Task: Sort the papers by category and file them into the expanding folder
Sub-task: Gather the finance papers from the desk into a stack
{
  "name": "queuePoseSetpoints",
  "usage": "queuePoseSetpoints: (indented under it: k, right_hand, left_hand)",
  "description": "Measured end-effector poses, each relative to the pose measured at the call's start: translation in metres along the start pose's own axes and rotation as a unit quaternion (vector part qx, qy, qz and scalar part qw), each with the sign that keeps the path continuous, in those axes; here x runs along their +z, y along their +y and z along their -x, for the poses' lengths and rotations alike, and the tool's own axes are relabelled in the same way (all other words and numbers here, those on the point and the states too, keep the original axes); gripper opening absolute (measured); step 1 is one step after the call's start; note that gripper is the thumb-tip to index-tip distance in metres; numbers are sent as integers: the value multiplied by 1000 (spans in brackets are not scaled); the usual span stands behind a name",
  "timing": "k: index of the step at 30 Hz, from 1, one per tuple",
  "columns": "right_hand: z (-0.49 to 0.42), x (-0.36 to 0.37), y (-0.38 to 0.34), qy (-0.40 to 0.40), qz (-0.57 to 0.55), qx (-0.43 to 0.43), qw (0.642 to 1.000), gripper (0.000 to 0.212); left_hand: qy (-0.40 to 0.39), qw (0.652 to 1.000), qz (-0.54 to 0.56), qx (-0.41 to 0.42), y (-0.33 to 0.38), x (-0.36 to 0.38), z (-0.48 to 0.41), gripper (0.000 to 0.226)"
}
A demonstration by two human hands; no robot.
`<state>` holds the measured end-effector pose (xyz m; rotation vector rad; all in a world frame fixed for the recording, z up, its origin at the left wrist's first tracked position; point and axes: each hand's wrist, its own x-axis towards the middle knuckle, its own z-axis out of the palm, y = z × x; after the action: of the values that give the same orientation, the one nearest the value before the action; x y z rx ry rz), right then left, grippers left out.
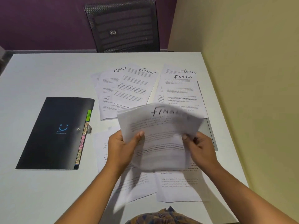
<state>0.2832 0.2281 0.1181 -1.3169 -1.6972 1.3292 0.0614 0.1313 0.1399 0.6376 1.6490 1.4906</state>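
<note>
Both hands pinch a blurred sheaf of papers (160, 136) headed "Finance" at centre frame: left hand (123, 146) on its left edge, right hand (199, 147) on its right. The closed expanding folder (55, 133) lies left of centre, long axis running up-frame, nearer the left hand.

The left hand (119, 147) and right hand (200, 147) are bare, and so are both forearms (90, 194), which show uncovered as far as the bottom edge of the view. The thumbnails (142, 133) look short. The fingers are a little blurred, so finer detail on them cannot be told. Low in the middle a piece of the person's clothing (161, 217) shows: a patterned cloth in brown and tan with dark blue patches, its top edge rising to a small dark point.
</note>
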Motion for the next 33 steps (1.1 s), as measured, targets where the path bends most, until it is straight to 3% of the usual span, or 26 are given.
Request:
queuePoseSetpoints:
  k: [2,6,11,15,17,20,24,28,30,33]
  right_hand:
    - [-8,2,-3,47,-71,49,995,13]
    - [-34,5,-3,71,-168,158,970,15]
    - [-66,-2,9,-14,-101,228,968,22]
    - [-105,-13,20,26,-102,269,957,13]
    - [-129,-23,37,85,-56,258,961,10]
    - [-164,-41,67,146,103,229,957,11]
    - [-194,-55,89,101,279,257,920,56]
    - [-210,-51,105,62,388,284,874,70]
    - [-214,-49,111,76,422,273,861,72]
    - [-218,-50,116,101,380,277,877,69]
  left_hand:
    - [-22,999,1,-34,-2,1,-9,16]
    - [-61,991,-32,-119,-15,0,-18,12]
    - [-8,987,-46,-155,-28,-5,-30,14]
    - [29,984,-57,-164,-34,-12,-46,13]
    - [44,984,-43,-165,-34,-15,-52,14]
    - [61,984,-24,-166,-35,-21,-58,17]
    - [74,985,-25,-157,-37,-27,-63,18]
    - [86,983,-27,-162,-39,-33,-68,17]
    - [93,981,-23,-167,-40,-36,-70,16]
    - [107,979,-13,-174,-40,-42,-72,15]
